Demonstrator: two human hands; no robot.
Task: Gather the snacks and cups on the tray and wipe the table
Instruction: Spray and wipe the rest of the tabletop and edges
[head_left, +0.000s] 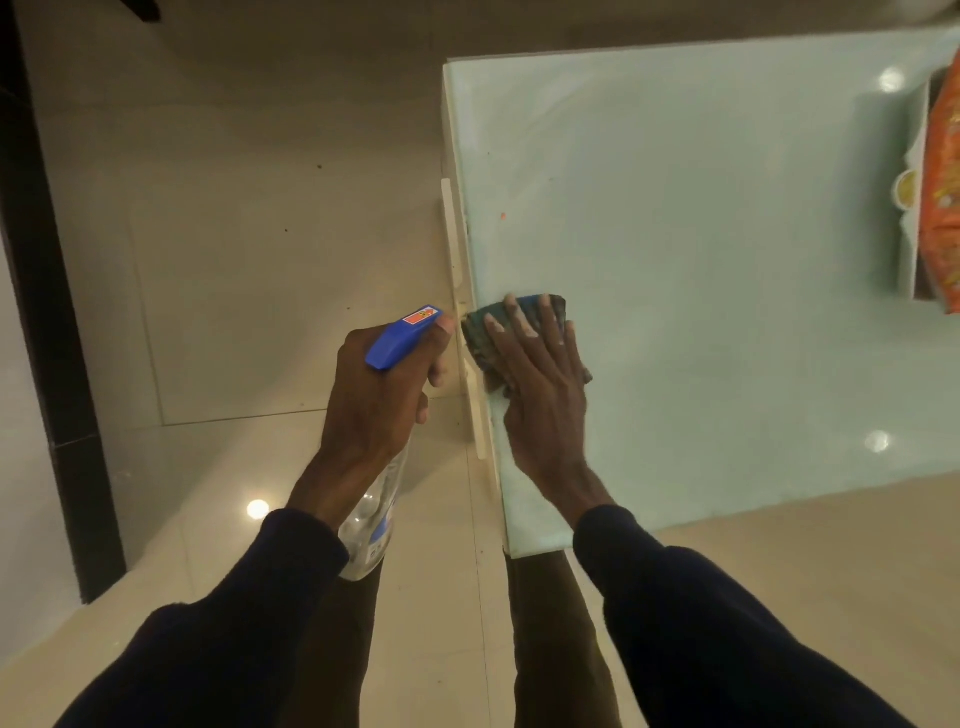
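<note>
Two hands in head view. Left hand (379, 384) grip wrapped around spray bottle (387, 441) off the desk (701, 260) edge, 9 o'clock of cloth (480, 332). Right hand (540, 384) grip flat, fingers spread, pressing cloth at desk's left edge. Tray (919, 171) with orange snack bag (943, 192) at 2 o'clock, far right.

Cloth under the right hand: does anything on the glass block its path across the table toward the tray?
Nothing visible does. The right hand presses the cloth at the table edge; only a tiny orange crumb lies on the glass before the tray.
</note>
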